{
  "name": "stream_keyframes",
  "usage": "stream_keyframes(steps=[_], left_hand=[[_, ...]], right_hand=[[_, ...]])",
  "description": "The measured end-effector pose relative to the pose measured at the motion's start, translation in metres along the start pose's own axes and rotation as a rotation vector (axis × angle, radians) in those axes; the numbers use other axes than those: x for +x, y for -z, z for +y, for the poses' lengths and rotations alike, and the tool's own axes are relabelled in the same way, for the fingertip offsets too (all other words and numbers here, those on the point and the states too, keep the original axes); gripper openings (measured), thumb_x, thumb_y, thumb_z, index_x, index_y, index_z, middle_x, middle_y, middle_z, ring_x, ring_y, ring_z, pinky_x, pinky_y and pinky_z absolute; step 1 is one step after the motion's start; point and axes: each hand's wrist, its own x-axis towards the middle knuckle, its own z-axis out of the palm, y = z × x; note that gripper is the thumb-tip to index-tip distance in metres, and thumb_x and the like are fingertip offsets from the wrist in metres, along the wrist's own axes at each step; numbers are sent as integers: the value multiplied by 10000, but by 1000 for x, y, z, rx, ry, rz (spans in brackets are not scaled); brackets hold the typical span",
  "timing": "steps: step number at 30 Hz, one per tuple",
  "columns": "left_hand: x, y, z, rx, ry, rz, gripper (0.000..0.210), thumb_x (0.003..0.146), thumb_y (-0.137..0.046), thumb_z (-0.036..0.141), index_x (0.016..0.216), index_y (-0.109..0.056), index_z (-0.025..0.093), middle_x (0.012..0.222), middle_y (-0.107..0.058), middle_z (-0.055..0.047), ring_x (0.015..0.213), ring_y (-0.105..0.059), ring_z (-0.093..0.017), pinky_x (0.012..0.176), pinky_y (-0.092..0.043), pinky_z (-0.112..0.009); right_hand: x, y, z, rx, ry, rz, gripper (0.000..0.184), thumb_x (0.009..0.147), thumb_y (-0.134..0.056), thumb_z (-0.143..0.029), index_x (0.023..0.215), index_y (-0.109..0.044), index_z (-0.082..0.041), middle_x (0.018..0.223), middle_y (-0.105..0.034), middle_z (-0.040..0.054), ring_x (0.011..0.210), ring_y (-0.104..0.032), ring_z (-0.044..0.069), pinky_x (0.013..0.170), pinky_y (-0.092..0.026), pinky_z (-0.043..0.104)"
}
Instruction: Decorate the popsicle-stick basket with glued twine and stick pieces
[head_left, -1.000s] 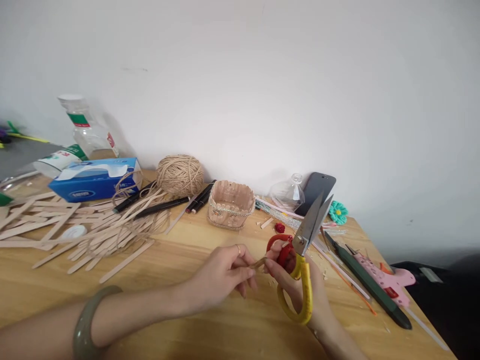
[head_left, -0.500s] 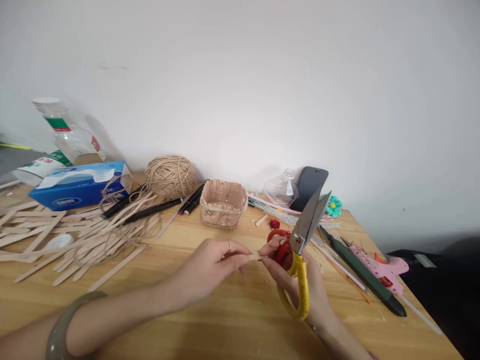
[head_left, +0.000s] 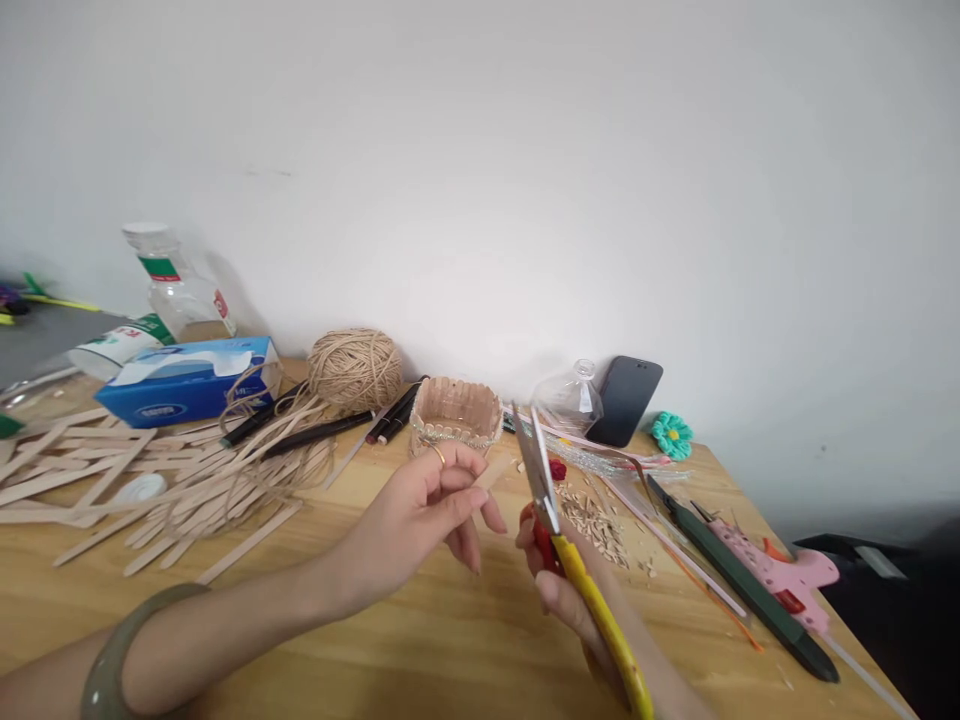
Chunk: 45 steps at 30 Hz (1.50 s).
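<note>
Between thumb and forefinger, my left hand pinches a short flat piece of wooden stick. My right hand grips yellow-and-red-handled scissors, their blades pointing up and away, slightly apart. The blades stand to the right of the stick piece and do not touch it. Just behind my left hand is a small wooden basket with a scalloped rim and a beaded trim. Small wood chips lie in a heap to the right of the scissors, near a dark red flower-like piece.
Craft sticks spread over the left, with a twine ball, a blue tissue box and a glass bottle behind. At right lie a phone, a teal flower, a green cutter and a pink glue gun.
The scissors have turned from a sideways tilt to pointing forward in my right hand. My right fingers have left the stick piece, which my left hand keeps. The wood-chip heap now shows.
</note>
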Motion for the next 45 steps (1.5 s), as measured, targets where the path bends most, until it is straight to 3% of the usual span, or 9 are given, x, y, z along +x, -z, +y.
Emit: stream_keyframes(steps=[7, 15, 19, 23, 29, 36, 42, 45], left_hand=[[-2, 0, 4, 21, -20, 13, 201, 828, -570, 348, 847, -469, 174, 704, -642, 25, 427, -547, -60, 441, -400, -195], [-3, 1, 4, 138, -16, 22, 174, 861, -505, 342, 889, -478, 173, 710, -611, 28, 383, -373, -19, 381, -281, -173], [-3, 0, 6, 181, -7, 37, 158, 860, -494, 333, 875, -481, 176, 668, -581, 40, 405, -299, -32, 386, -209, -192], [-2, 0, 4, 239, -29, 63, 128, 871, -474, 297, 836, -497, 176, 614, -533, 53, 467, -315, -60, 446, -221, -218], [-2, 2, -2, 333, -60, 63, 292, 896, -435, 333, 654, -485, 177, 608, -479, 48, 513, -335, -81, 512, -256, -247], [-3, 0, 3, 373, -55, 79, 269, 875, -450, 311, 642, -483, 180, 585, -487, 47, 540, -370, -95, 559, -276, -263], [-2, -1, 2, 345, -44, 92, 265, 865, -455, 308, 635, -485, 178, 574, -478, 48, 555, -397, -96, 569, -293, -254], [-3, -1, 2, 324, -4, 102, 275, 858, -463, 320, 627, -490, 174, 560, -482, 55, 478, -315, -76, 506, -242, -254]], right_hand=[[0, -1, -25, -183, -42, -107, 523, 732, -532, -693, 893, -518, -195, 791, -492, 16, 708, -453, 175, 630, -405, 275], [1, 3, -26, -248, -42, -134, 555, 727, -484, -732, 850, -497, -192, 727, -478, 3, 654, -432, 166, 579, -370, 264], [2, 1, -31, -368, -97, -83, 478, 721, -534, -663, 795, -479, -194, 685, -453, -9, 626, -406, 162, 559, -336, 266], [2, -2, -37, -482, -202, -4, 362, 686, -627, -513, 782, -469, -202, 667, -466, -12, 606, -405, 164, 553, -331, 275], [2, -4, -39, -547, -244, 3, 325, 676, -625, -452, 785, -439, -209, 685, -457, -9, 618, -397, 168, 575, -327, 284], [2, 3, -37, -557, -149, -139, 436, 752, -447, -641, 743, -395, -209, 674, -424, -14, 615, -361, 157, 548, -290, 267], [0, 3, -37, -605, -114, -140, 478, 788, -404, -661, 811, -464, -188, 758, -570, 62, 679, -495, 212, 554, -355, 288], [-2, 4, -34, -605, -45, -120, 486, 809, -393, -666, 816, -502, -193, 755, -606, 65, 678, -534, 220, 542, -374, 287]])
